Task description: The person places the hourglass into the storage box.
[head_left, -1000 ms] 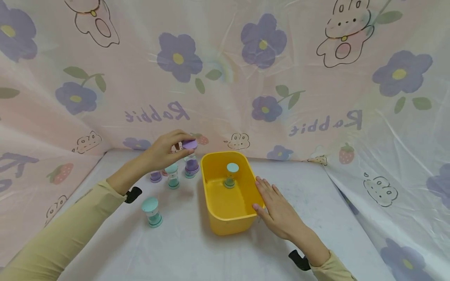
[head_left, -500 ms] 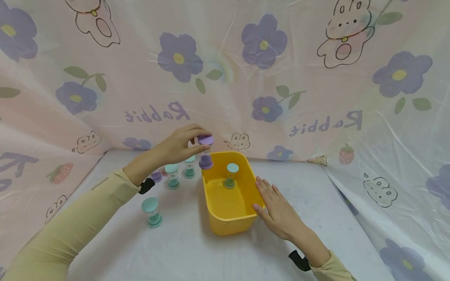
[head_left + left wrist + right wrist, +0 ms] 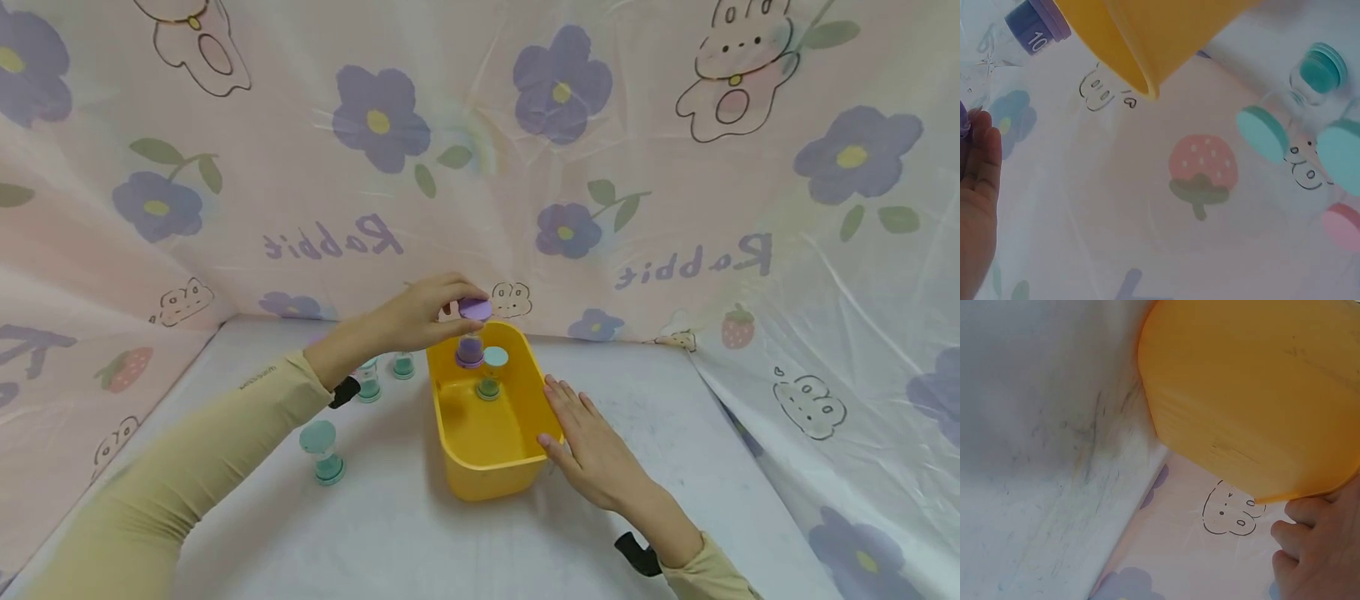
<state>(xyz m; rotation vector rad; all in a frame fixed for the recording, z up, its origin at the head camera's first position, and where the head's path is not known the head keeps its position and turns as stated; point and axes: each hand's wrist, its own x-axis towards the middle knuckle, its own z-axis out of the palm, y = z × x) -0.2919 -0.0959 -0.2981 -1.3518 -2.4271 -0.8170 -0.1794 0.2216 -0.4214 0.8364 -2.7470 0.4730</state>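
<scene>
One teal sand timer (image 3: 491, 372) is already sitting in the yellow bin (image 3: 480, 467) while the left hand (image 3: 420, 312) is pinching a purple sand timer (image 3: 472, 333) over it, the right hand (image 3: 592, 442) lying flat against its side, several timers (image 3: 322, 450) waiting on the counter (image 3: 390, 533)

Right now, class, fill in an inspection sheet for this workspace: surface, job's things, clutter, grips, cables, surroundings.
Surface: white covered table, faint smudges.
Job's things: purple-capped sand timer held above the yellow plastic tub; teal-capped sand timer upright inside the tub.
Clutter: three teal-capped timers left of the tub, nearest one upright; another partly hidden behind the left arm.
Grips: left hand pinches the purple timer's top cap; right hand rests flat against the tub's right side.
Cables: nothing seen.
Surroundings: pink sheet printed with purple flowers, rabbits and strawberries.
</scene>
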